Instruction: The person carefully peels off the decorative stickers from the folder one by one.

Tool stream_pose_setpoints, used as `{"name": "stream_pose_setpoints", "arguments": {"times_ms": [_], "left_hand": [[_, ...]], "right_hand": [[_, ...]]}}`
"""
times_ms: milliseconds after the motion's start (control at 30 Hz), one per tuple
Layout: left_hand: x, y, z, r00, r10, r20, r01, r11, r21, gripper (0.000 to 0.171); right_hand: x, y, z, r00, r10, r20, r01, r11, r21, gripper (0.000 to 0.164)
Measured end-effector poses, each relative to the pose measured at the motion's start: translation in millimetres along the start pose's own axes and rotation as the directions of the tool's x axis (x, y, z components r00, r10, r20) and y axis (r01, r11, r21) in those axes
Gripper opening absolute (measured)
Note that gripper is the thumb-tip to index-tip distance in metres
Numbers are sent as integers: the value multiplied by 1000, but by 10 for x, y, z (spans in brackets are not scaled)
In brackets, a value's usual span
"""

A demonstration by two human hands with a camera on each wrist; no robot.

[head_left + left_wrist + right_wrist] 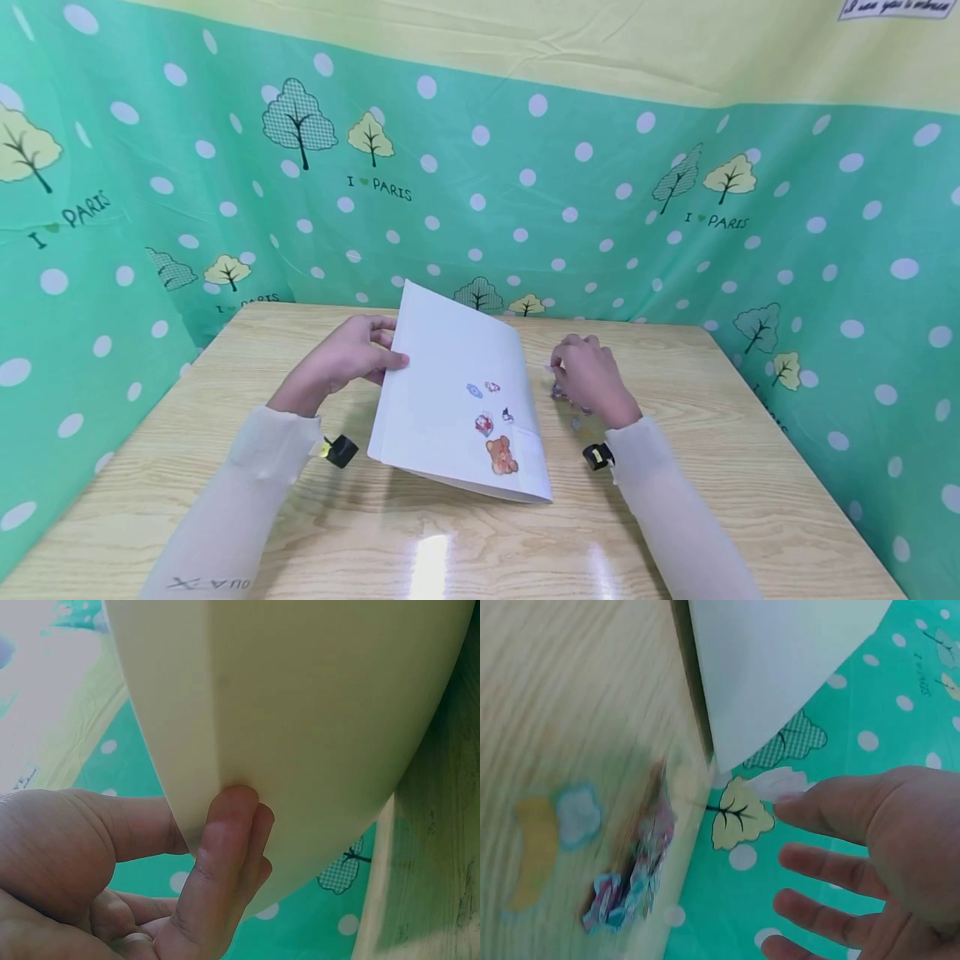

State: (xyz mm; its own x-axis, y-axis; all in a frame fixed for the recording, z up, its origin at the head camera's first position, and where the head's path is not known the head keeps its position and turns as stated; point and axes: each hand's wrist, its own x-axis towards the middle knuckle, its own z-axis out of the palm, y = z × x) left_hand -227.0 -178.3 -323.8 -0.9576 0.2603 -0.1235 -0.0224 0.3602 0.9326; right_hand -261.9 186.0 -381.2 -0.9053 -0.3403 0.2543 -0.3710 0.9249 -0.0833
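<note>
My left hand [347, 360] grips the left edge of a white folder [450, 383], which is tilted up off the table. In the left wrist view the thumb [146, 829] lies on one side of the folder and the fingers on the other. A bear sticker [502, 456] and several smaller stickers are on the folder's lower right part. Right of the folder, my right hand [592, 379] pinches a small whitish sticker [780, 782] at the thumb tip. Below that hand, loose stickers [641, 862] lie in a small heap on the table.
The light wooden table [352, 542] reaches back to a green dotted curtain [480, 167] that also hangs along both sides. A yellow sticker [536, 855] and a pale blue-edged one [578, 816] lie beside the heap.
</note>
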Motion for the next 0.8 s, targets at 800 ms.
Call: {"name": "stream_pose_setpoints", "arguments": {"times_ms": [800], "left_hand": [[-21,16,-11,1000,1,-1,-1,1000,6,68]], "right_hand": [[-50,36,101,980,50,191,-27,993,-118,28]]}}
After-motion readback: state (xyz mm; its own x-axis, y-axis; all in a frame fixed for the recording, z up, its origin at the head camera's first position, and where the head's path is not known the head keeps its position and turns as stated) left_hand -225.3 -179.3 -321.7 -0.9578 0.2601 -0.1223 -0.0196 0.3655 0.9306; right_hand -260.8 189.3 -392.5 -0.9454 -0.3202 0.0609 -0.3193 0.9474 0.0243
